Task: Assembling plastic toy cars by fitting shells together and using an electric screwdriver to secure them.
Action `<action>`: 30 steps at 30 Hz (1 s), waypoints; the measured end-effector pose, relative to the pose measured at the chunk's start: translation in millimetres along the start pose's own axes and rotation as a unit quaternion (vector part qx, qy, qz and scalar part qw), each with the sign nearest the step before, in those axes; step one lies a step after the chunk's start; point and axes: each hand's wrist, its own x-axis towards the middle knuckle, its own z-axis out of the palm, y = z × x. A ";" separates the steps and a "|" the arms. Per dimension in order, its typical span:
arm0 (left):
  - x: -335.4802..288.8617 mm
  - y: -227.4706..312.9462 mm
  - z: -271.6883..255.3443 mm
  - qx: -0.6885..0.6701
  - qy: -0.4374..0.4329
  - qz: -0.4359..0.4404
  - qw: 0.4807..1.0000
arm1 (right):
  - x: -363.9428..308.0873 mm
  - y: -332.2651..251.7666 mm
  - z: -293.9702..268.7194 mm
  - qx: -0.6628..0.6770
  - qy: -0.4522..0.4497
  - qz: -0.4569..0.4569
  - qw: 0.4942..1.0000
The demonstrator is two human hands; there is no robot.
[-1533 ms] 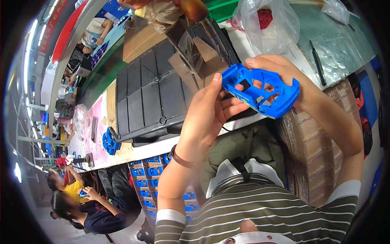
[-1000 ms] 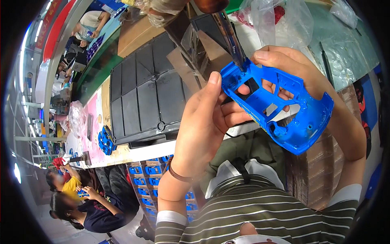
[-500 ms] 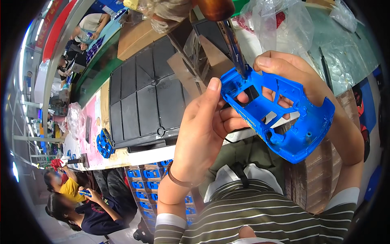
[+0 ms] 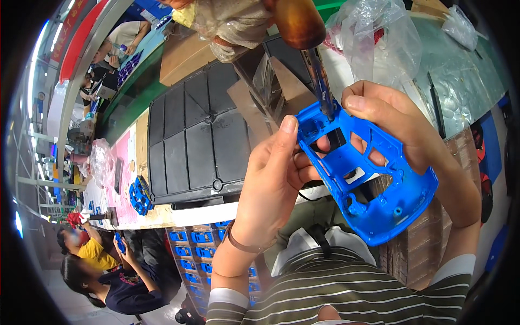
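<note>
A blue plastic toy car body shell (image 4: 374, 187) is held up with its hollow inside facing me. My left hand (image 4: 276, 173) is closed on its left edge, thumb on the rim and fingers underneath. At the upper right side my right hand (image 4: 398, 119) grips it too, thumb on top, with fingertips showing through the window openings. A soldering iron (image 4: 319, 76) with a brown handle points down from above. Its dark tip meets the inside of the shell's far end, between my two thumbs.
A black ribbed plastic lid (image 4: 189, 135) lies on the bench, left of my hands. Blue parts (image 4: 141, 195) sit at its left. Clear plastic bags (image 4: 374, 43) and a dark thin tool (image 4: 436, 105) lie right. Trays of blue shells (image 4: 197, 252) stand below; people (image 4: 130, 281) work at left.
The near end of the shell has swung down and toward me, while its far end stays at the iron's tip. Both hands have shifted slightly with it, keeping their grip.
</note>
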 end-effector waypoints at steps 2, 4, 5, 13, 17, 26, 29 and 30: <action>0.7 0.2 -0.5 0.014 0.002 -0.001 1.000 | 2.1 3.2 0.3 -0.011 0.014 0.004 1.000; 0.8 0.2 -2.4 0.024 0.003 -0.001 1.000 | 3.2 1.9 2.4 -0.015 0.016 0.010 1.000; 1.0 0.3 -3.1 0.026 -0.002 -0.001 1.000 | 2.7 1.6 3.3 -0.017 0.020 0.012 1.000; 5.9 -0.8 -3.4 0.012 -0.004 -0.031 0.999 | 6.2 3.4 -8.5 -0.016 -0.015 0.027 0.999; 3.7 -0.9 -5.1 0.009 -0.012 -0.024 1.000 | 8.1 8.0 -0.7 -0.033 0.023 0.024 0.999; 0.0 2.0 -1.7 -0.004 -0.014 -0.030 0.999 | 3.6 2.7 2.3 -0.026 0.028 0.015 0.999; -1.5 1.1 -0.1 -0.004 -0.009 -0.024 1.000 | 2.0 1.7 3.7 -0.030 0.031 0.008 0.999; -2.1 -0.3 -1.5 -0.007 -0.012 -0.018 1.000 | 2.1 2.2 4.7 -0.032 0.031 0.005 0.999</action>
